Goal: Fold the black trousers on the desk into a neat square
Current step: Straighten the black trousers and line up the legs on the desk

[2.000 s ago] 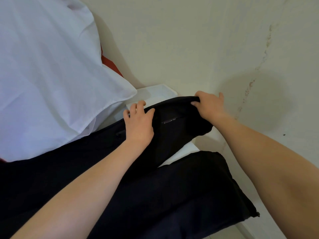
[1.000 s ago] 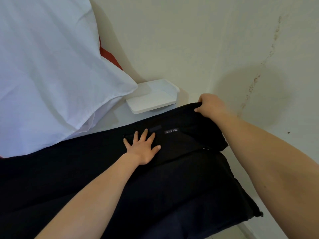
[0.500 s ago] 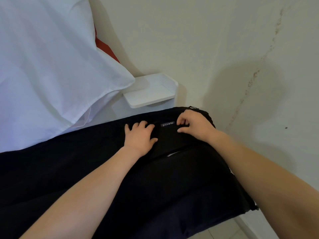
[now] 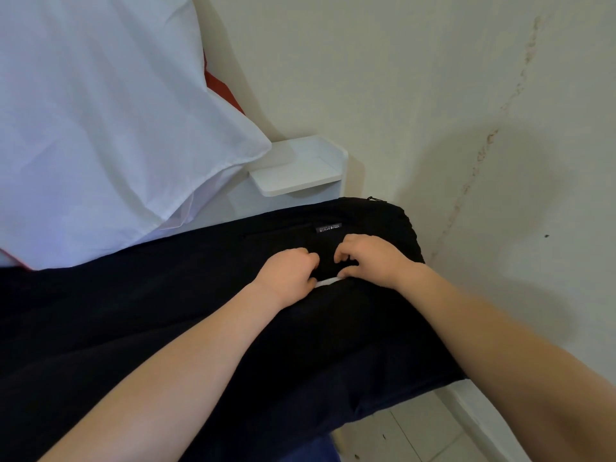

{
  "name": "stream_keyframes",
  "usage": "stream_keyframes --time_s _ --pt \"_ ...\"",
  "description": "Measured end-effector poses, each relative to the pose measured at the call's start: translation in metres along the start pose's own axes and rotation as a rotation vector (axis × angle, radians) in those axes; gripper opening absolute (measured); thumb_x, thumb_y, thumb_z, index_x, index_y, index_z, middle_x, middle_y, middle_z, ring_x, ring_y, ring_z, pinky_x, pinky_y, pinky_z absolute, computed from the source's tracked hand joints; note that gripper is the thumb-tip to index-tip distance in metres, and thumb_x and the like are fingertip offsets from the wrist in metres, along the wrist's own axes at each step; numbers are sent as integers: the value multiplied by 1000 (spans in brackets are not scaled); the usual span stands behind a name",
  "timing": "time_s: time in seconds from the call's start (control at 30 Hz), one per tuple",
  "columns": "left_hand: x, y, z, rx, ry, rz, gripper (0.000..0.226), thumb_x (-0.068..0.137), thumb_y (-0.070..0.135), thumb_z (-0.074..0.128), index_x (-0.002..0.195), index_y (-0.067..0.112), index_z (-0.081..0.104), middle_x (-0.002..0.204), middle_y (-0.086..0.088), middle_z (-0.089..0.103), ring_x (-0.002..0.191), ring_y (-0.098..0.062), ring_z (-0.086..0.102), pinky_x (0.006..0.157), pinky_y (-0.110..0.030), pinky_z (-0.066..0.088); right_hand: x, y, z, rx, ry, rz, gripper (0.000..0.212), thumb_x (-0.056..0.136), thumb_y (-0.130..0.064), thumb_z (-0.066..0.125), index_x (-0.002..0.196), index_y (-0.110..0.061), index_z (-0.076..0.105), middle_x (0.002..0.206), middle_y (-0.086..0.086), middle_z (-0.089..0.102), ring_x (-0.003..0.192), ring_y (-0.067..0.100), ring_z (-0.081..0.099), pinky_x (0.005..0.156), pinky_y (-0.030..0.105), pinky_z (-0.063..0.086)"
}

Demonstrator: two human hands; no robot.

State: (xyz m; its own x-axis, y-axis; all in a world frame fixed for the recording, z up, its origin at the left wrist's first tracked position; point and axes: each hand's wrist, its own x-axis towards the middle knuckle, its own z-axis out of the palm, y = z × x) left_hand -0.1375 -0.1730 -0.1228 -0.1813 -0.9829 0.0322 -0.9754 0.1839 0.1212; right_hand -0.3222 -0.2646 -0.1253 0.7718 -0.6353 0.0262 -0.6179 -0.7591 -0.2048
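Black trousers (image 4: 166, 328) lie spread wide, top edge just below white shelf (image 4: 300, 168). L hand (image 4: 289, 272) & R hand (image 4: 370, 258) sit side by side below shelf, knuckles up, fingers curled in, pinching the cloth. Both forearms stretched fwd.

Left hand (image 4: 287, 272) and right hand (image 4: 372, 258), nearly touching, fingers curled into the black trousers (image 4: 160, 315) just below a small label (image 4: 329, 227); white cloth (image 4: 100, 111) and white shelf (image 4: 300, 173) beyond.
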Motion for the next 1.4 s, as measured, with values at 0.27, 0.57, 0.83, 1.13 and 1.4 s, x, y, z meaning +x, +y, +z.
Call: stream_keyframes --time_s 0.27,0.57,0.83,1.13,1.4 --pt "-5 11 -5 16 33 -78 59 77 -4 64 127 17 41 108 -10 45 81 -21 42 65 -34 41 -1 -11 -1 -354 64 44 46 79 -19 67 121 -27 51 112 -1 56 99 20 56 81 34 44" --pt "-12 0 -2 84 -30 -86 47 81 0 64 123 15 49 106 -8 51 92 -24 53 69 -31 45 -14 8 -1 -597 229 142 29 78 -4 62 103 -17 58 96 4 54 88 24 48 71 32 30" --pt "-8 -6 -12 -173 -33 -223 33 85 47 47 82 21 68 91 3 60 82 -18 58 65 -31 46 -10 19 -6 -51 173 311 29 80 -9 51 91 -29 70 102 -4 65 96 22 59 80 34 46" --pt "23 -25 25 -31 -78 -282 68 95 58 31 153 28 10 162 -4 -6 148 -27 -9 115 -58 -4 44 -9 20 -74 -30 263 75 93 -67 19 154 -26 4 162 -2 -7 148 20 -10 118 49 0" --pt "30 -50 29 -34 -277 -432 96 70 91 19 150 43 -6 161 -4 -16 146 -34 -16 110 -65 -8 73 -5 34 -54 -186 284 69 95 -62 24 154 -28 10 162 -5 3 148 21 3 117 50 6"
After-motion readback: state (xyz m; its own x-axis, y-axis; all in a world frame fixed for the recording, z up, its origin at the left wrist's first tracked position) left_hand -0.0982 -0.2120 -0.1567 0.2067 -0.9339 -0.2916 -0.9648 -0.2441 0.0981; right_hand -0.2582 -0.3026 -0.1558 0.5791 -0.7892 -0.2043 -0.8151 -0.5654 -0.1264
